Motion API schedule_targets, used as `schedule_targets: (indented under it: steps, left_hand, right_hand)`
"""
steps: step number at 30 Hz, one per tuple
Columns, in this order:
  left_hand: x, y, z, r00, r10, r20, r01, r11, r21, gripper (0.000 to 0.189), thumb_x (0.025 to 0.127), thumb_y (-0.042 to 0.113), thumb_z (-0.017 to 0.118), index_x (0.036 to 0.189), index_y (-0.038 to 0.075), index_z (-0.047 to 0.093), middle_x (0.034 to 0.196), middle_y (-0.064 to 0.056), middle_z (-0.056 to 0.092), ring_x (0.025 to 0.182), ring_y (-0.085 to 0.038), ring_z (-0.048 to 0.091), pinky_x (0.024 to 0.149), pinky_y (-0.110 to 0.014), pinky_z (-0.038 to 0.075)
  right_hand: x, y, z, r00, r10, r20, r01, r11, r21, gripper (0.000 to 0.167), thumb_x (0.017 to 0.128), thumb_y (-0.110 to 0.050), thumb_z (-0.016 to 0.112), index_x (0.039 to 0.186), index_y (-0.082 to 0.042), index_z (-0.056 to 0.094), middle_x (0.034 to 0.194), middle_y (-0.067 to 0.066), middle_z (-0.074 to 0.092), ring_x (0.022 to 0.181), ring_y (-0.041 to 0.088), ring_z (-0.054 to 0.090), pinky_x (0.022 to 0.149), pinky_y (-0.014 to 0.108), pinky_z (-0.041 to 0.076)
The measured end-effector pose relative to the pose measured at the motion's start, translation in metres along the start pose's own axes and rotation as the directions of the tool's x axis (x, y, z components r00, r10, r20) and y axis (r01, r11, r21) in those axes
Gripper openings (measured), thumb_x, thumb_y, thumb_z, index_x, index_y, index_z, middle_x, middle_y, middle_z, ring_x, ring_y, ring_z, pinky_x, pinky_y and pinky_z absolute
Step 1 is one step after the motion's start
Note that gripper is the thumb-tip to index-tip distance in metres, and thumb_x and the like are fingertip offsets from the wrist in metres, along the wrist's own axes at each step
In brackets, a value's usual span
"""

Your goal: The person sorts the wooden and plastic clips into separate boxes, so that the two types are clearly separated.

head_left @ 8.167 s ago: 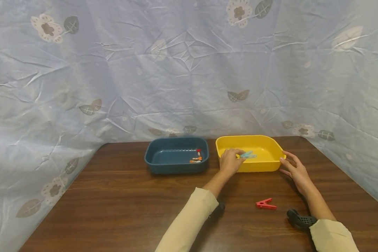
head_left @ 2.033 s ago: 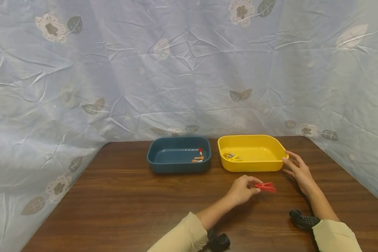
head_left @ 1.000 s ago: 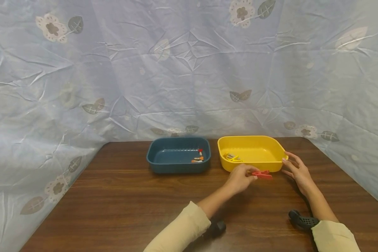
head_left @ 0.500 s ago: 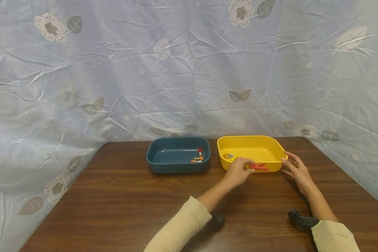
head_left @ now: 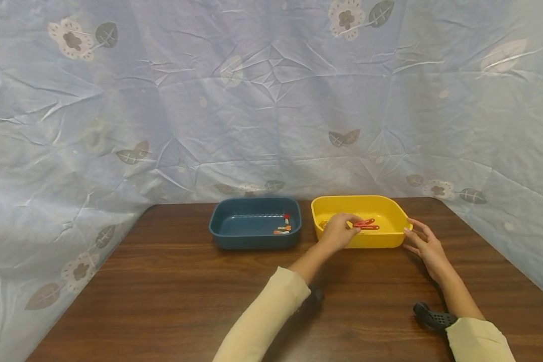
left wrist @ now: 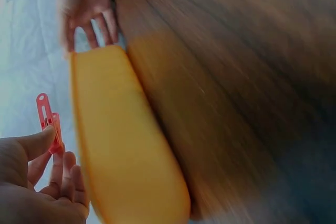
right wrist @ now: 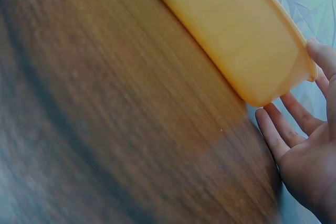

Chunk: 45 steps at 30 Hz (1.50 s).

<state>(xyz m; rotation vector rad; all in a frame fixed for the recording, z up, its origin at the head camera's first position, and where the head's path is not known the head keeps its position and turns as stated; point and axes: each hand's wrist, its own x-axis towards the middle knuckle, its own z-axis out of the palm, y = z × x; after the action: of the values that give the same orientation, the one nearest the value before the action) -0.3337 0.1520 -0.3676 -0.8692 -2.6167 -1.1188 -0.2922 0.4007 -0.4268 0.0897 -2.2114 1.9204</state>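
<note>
A red clothespin (head_left: 365, 225) is pinched between the thumb and fingers of my left hand (head_left: 339, 231), over the inside of the yellow tub (head_left: 375, 241). In the left wrist view the clothespin (left wrist: 48, 124) stands above the level of the tub's rim. At the tub's right end, my right hand (head_left: 430, 249) holds the corner of the rim, thumb at the rim and fingers against the outer wall. The right wrist view shows that thumb (right wrist: 321, 56) on the rim. A bit of a yellow clothespin (head_left: 323, 224) shows inside the tub; my left hand hides the others.
Left of the yellow tub stands a dark blue tub (head_left: 253, 242) with several small red, orange and white pieces (head_left: 282, 230) inside. Both sit near the back of the brown wooden table (head_left: 172, 286). A patterned cloth (head_left: 253, 125) hangs behind. Black devices (head_left: 434, 318) are on the wrists.
Earlier my left hand held a light blue clothespin over the yellow tub. It then picked the red clothespin off the table and carried it up and over the tub's front rim. My right hand stayed put.
</note>
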Motion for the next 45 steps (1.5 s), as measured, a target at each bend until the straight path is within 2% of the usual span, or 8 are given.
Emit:
schedule_targets:
  steps: [6, 8, 13, 18, 25, 29, 36, 45]
  left_hand:
    - [0.007, -0.005, 0.000, 0.998, -0.065, 0.004, 0.065, 0.997, 0.037, 0.021, 0.086, 0.017, 0.066, 0.107, 0.016, 0.070, 0.105, 0.004, 0.063, 0.075, -0.007, 0.053, 0.061, -0.016, 0.040]
    - [0.008, -0.006, 0.000, 0.997, -0.080, -0.002, 0.080, 0.994, 0.068, 0.021, 0.086, 0.019, 0.066, 0.107, 0.018, 0.070, 0.107, 0.004, 0.062, 0.084, -0.007, 0.054, 0.065, -0.017, 0.040]
    - [0.008, -0.008, 0.006, 0.993, -0.116, -0.025, 0.119, 0.982, 0.149, 0.021, 0.086, 0.026, 0.067, 0.106, 0.025, 0.070, 0.108, 0.008, 0.061, 0.097, -0.006, 0.054, 0.062, -0.018, 0.040]
    - [0.006, -0.010, 0.012, 0.989, -0.145, -0.042, 0.150, 0.974, 0.169, 0.022, 0.085, 0.028, 0.067, 0.107, 0.028, 0.069, 0.103, 0.010, 0.060, 0.086, -0.004, 0.054, 0.056, -0.018, 0.036]
    - [0.006, -0.009, 0.017, 0.983, -0.176, -0.054, 0.181, 0.973, 0.140, 0.021, 0.084, 0.029, 0.068, 0.105, 0.030, 0.069, 0.099, 0.013, 0.059, 0.070, -0.001, 0.046, 0.054, -0.019, 0.035]
    - [0.006, -0.009, 0.017, 0.982, -0.177, -0.060, 0.184, 0.973, 0.140, 0.021, 0.084, 0.029, 0.068, 0.105, 0.030, 0.070, 0.101, 0.013, 0.060, 0.071, -0.001, 0.047, 0.054, -0.019, 0.035]
    - [0.005, -0.009, 0.016, 0.982, -0.179, -0.061, 0.186, 0.970, 0.156, 0.021, 0.084, 0.030, 0.068, 0.105, 0.031, 0.070, 0.099, 0.014, 0.059, 0.077, -0.002, 0.049, 0.057, -0.019, 0.035]
    - [0.007, -0.007, 0.017, 0.984, -0.170, -0.055, 0.177, 0.972, 0.156, 0.022, 0.084, 0.029, 0.068, 0.106, 0.030, 0.070, 0.102, 0.014, 0.061, 0.076, -0.002, 0.049, 0.053, -0.018, 0.035]
  right_hand:
    - [0.002, -0.002, 0.003, 1.000, -0.010, 0.007, 0.010, 1.000, -0.003, 0.056, 0.095, -0.030, 0.051, 0.144, -0.014, 0.027, 0.134, 0.020, 0.022, 0.098, 0.000, 0.048, 0.079, 0.021, 0.047]
    - [0.003, -0.002, 0.003, 1.000, -0.007, 0.005, 0.007, 1.000, 0.003, 0.056, 0.095, -0.030, 0.051, 0.144, -0.014, 0.027, 0.134, 0.020, 0.021, 0.098, 0.000, 0.048, 0.079, 0.021, 0.047]
    - [0.003, -0.003, 0.003, 1.000, 0.001, 0.002, -0.001, 1.000, -0.008, 0.059, 0.095, -0.032, 0.050, 0.144, -0.013, 0.025, 0.137, 0.025, 0.018, 0.098, 0.000, 0.048, 0.080, 0.021, 0.047]
    - [0.001, -0.001, 0.003, 1.000, 0.010, 0.001, -0.010, 1.000, -0.001, 0.058, 0.095, -0.032, 0.051, 0.144, -0.014, 0.026, 0.137, 0.026, 0.016, 0.097, -0.002, 0.048, 0.080, 0.021, 0.047]
    - [-0.002, 0.002, 0.002, 1.000, 0.005, -0.007, -0.005, 1.000, -0.004, 0.057, 0.095, -0.031, 0.051, 0.144, -0.015, 0.027, 0.137, 0.026, 0.017, 0.096, -0.003, 0.048, 0.078, 0.020, 0.047]
    - [-0.002, 0.002, 0.002, 1.000, 0.003, -0.005, -0.003, 1.000, -0.014, 0.057, 0.095, -0.032, 0.050, 0.144, -0.015, 0.027, 0.138, 0.028, 0.014, 0.096, -0.003, 0.048, 0.078, 0.019, 0.047]
    - [-0.001, 0.002, 0.002, 1.000, 0.003, -0.002, -0.003, 1.000, -0.002, 0.056, 0.095, -0.030, 0.051, 0.144, -0.015, 0.027, 0.135, 0.022, 0.020, 0.096, -0.003, 0.049, 0.078, 0.020, 0.047]
    - [-0.001, -0.001, 0.001, 1.000, 0.001, 0.000, -0.001, 1.000, -0.020, 0.057, 0.095, -0.032, 0.050, 0.144, -0.015, 0.026, 0.139, 0.029, 0.013, 0.097, -0.003, 0.047, 0.079, 0.021, 0.047]
